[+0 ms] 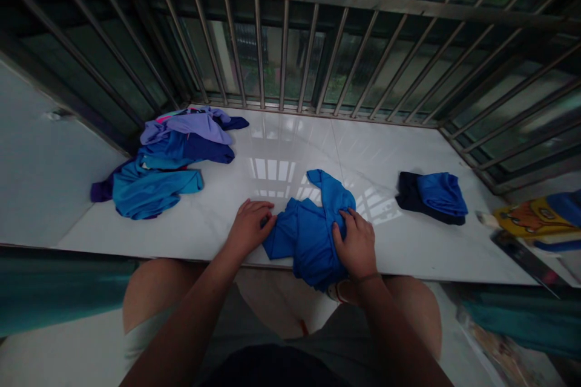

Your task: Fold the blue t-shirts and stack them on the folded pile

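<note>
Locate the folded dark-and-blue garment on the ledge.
The folded garment lies on the right of the white ledge, beyond the right hand, near the window bars.

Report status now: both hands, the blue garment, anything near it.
Left hand flat on blue garment edge. Right hand gripping its cloth. Clothes pile left, folded bundle right, both apart.

A heap of blue and purple clothes [170, 160] lies at ten o'clock on the white bench [422, 254]. A folded dark and blue garment [433, 196] sits at three o'clock. Metal window bars [284, 42] stand at twelve o'clock. A yellow box [529, 217] rests far right.
</note>
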Demonstrator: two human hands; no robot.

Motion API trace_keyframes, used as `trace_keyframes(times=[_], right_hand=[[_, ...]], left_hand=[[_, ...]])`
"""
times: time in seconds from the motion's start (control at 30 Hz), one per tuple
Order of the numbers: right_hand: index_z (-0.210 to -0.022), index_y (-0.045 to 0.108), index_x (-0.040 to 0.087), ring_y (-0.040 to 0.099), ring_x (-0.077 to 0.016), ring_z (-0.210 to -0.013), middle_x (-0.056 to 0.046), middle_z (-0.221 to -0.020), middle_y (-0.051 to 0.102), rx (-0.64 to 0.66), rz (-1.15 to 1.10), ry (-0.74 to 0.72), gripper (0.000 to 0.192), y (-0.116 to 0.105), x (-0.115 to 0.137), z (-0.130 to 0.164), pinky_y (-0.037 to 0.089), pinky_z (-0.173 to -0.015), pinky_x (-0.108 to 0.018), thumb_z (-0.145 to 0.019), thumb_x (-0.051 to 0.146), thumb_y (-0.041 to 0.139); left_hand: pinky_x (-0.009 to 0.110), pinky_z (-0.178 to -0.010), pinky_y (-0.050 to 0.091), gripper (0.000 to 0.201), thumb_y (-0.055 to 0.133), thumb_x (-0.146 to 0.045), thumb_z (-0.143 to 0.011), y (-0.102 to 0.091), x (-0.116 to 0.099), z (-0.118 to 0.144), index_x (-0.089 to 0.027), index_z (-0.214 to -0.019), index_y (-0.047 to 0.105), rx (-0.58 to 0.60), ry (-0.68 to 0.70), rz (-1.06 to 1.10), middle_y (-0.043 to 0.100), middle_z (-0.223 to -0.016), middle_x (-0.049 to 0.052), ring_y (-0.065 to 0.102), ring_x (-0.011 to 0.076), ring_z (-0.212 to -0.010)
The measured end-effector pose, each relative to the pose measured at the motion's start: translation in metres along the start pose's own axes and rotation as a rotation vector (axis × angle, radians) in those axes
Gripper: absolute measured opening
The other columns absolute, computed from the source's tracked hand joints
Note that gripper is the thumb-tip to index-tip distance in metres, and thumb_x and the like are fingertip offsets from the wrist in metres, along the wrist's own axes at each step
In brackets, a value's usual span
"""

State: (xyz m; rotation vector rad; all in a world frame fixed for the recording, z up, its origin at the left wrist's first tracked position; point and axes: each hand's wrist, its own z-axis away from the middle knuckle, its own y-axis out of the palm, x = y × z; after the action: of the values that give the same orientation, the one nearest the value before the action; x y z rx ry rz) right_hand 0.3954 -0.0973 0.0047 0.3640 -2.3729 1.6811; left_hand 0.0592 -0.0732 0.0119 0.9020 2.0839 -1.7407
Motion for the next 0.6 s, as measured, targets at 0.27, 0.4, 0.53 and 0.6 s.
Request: trace_keyframes(times=[0.27,0.4,0.53,0.6], right_hand=[[-0.143,0.073,0.020,0.062,-0.0380,-0.140,-0.020,-0.157,0.068,-0.001,0.005,0.006,0.045,0.0000,0.0007,0.0007,0.039,-0.127,-0.062,-0.113,0.045,0.052],[-0.144,0.073,0.019,0.062,-0.0387,-0.141,-0.020,-0.157,0.067,0.006,-0.001,0.009,0.045,-0.0012,0.0015,0.0004,0.038,-0.128,-0.062,-0.113,0.045,0.053],[-0.144,0.073,0.018,0.062,-0.0383,-0.140,-0.021,-0.156,0.067,0.013,-0.007,0.003,0.046,-0.0016,0.0012,-0.0001,0.040,-0.127,-0.060,-0.113,0.045,0.053],[-0.144,0.073,0.018,0.062,-0.0379,-0.141,-0.021,-0.156,0.067,0.011,-0.010,0.001,0.045,-0.0015,0.0007,-0.0001,0.040,-0.127,-0.060,-0.113,0.045,0.053]], left_hand=[[0.068,-0.133,0.041,0.015,0.070,-0.033,-0.102,-0.0002,-0.0001,-0.0003,-0.028,-0.088,0.074,-0.003,0.000,0.001,0.084,-0.133,0.006,0.077,0.0322,-0.127],[0.068,-0.133,0.040,0.015,0.070,-0.033,-0.102,-0.0003,0.0005,-0.0001,-0.028,-0.088,0.074,0.000,0.000,0.002,0.084,-0.134,0.007,0.076,0.0324,-0.128],[0.068,-0.133,0.040,0.015,0.070,-0.033,-0.102,-0.0002,0.0012,0.0001,-0.027,-0.088,0.073,0.008,0.000,-0.004,0.084,-0.135,0.007,0.076,0.0323,-0.128],[0.067,-0.133,0.040,0.015,0.070,-0.033,-0.103,-0.0002,0.0012,0.0000,-0.027,-0.088,0.073,0.007,0.001,-0.013,0.084,-0.136,0.006,0.076,0.0319,-0.128]])
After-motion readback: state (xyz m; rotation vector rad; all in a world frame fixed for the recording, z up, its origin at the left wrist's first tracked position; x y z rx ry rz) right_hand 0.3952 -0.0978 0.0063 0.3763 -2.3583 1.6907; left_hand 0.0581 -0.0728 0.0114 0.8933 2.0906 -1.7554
